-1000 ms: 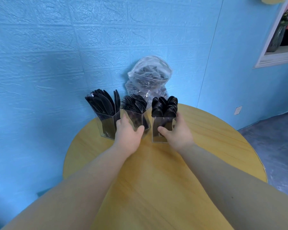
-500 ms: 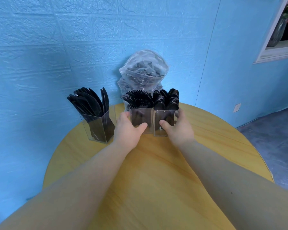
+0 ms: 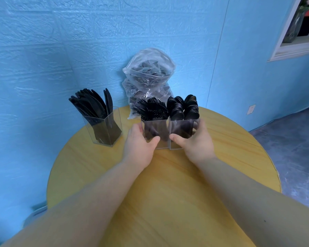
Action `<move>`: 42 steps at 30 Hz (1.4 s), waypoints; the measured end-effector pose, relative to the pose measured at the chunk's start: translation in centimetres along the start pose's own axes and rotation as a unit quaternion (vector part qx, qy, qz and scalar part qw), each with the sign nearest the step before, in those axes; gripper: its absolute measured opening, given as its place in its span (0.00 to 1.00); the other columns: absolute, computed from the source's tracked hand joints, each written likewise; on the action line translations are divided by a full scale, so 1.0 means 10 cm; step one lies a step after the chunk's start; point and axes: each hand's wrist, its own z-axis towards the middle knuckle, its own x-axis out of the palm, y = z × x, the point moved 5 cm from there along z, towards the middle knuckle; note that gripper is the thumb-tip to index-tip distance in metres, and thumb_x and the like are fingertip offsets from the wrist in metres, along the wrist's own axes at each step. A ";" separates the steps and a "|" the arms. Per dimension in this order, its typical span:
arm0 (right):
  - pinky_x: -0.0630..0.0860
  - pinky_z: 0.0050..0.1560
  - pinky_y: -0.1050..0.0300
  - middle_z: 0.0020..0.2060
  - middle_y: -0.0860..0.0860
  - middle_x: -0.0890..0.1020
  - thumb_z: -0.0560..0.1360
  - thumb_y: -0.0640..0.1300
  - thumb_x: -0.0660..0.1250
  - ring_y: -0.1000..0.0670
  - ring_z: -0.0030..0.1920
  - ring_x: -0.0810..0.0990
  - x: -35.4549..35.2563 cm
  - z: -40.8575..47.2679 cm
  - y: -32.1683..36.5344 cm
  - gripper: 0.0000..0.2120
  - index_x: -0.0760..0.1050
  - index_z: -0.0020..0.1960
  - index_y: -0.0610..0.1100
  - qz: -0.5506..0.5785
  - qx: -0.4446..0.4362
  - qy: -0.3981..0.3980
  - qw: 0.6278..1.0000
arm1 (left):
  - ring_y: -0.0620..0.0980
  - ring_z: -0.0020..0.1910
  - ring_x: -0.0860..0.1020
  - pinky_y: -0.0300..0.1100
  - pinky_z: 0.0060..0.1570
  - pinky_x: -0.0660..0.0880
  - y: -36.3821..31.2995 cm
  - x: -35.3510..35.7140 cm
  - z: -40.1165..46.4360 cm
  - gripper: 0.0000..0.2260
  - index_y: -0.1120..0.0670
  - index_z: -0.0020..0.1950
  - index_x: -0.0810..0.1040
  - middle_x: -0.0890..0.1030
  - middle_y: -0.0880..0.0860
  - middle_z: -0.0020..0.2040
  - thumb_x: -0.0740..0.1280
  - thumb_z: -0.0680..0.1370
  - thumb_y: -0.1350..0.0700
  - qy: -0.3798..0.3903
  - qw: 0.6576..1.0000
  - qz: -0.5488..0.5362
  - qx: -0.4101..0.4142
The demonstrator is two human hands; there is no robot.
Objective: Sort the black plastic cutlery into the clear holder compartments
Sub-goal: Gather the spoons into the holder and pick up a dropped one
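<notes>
Three clear holders stand on the round yellow table (image 3: 168, 184). The left holder (image 3: 103, 129) is full of black knives (image 3: 91, 104) and stands apart. The middle holder (image 3: 156, 132) carries black forks (image 3: 152, 108); my left hand (image 3: 141, 145) grips its left side with the thumb across its front. Pressed against it on the right is the holder (image 3: 182, 132) of black spoons (image 3: 184, 107), gripped by my right hand (image 3: 196, 141) around its right side.
A clear plastic bag (image 3: 148, 77) with more black cutlery leans on the blue wall behind the holders. The table's edge curves close behind the knife holder. A window ledge (image 3: 296, 49) is at the upper right, with grey floor (image 3: 284, 139) below.
Both hands have slid the fork and spoon holders together and to the right, away from the knife holder, which stayed in place. They now touch side by side.
</notes>
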 end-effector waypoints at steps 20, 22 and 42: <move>0.69 0.59 0.55 0.63 0.57 0.72 0.60 0.53 0.81 0.50 0.65 0.71 0.16 -0.24 0.06 0.48 0.56 0.71 0.48 -0.006 0.033 -0.051 0.998 | 0.56 0.71 0.65 0.51 0.68 0.66 0.81 -0.78 0.38 0.50 0.53 0.77 0.45 0.61 0.55 0.75 0.76 0.68 0.49 -0.083 0.979 -0.093 -0.163; 0.70 0.59 0.53 0.65 0.55 0.73 0.60 0.55 0.80 0.48 0.65 0.72 0.17 -0.24 0.06 0.50 0.55 0.72 0.48 -0.016 0.041 -0.054 0.998 | 0.57 0.68 0.68 0.52 0.66 0.69 0.81 -0.76 0.37 0.45 0.54 0.75 0.52 0.65 0.56 0.72 0.77 0.68 0.50 -0.097 0.977 -0.104 -0.157; 0.69 0.61 0.54 0.68 0.53 0.71 0.63 0.55 0.79 0.48 0.67 0.71 0.14 -0.19 0.07 0.46 0.57 0.71 0.47 -0.026 0.056 -0.027 0.998 | 0.48 0.57 0.71 0.39 0.52 0.67 0.33 -0.40 -0.07 0.37 0.55 0.67 0.63 0.72 0.49 0.63 0.78 0.66 0.46 -0.069 0.990 -0.091 -0.083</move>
